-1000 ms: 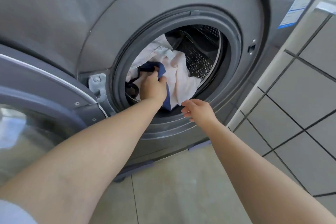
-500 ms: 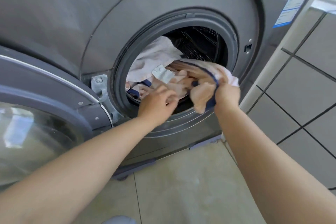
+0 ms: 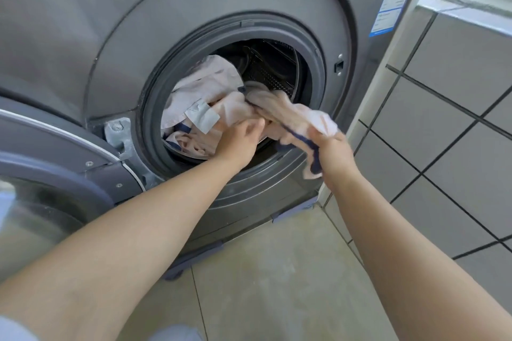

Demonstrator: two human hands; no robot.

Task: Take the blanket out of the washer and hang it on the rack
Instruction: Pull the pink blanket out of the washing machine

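A pale pink blanket (image 3: pixel 205 91) with dark blue edging and a white label lies bunched in the round opening of the grey washer (image 3: pixel 194 16). My right hand (image 3: pixel 331 151) grips a pulled-out corner of it, out past the door ring at the lower right. My left hand (image 3: pixel 239 140) reaches into the lower part of the opening with its fingers against the cloth; whether they grip it is hidden. The rack is not in view.
The washer's door (image 3: pixel 50 163) stands swung open at the left, its glass near my left arm. A grey tiled wall (image 3: pixel 448 130) rises close on the right. Beige floor tiles (image 3: pixel 277 279) lie below.
My right hand has seized the blanket's corner and drawn it out to the right of the opening. My left hand let go of the blue edge and shifted right along the cloth.
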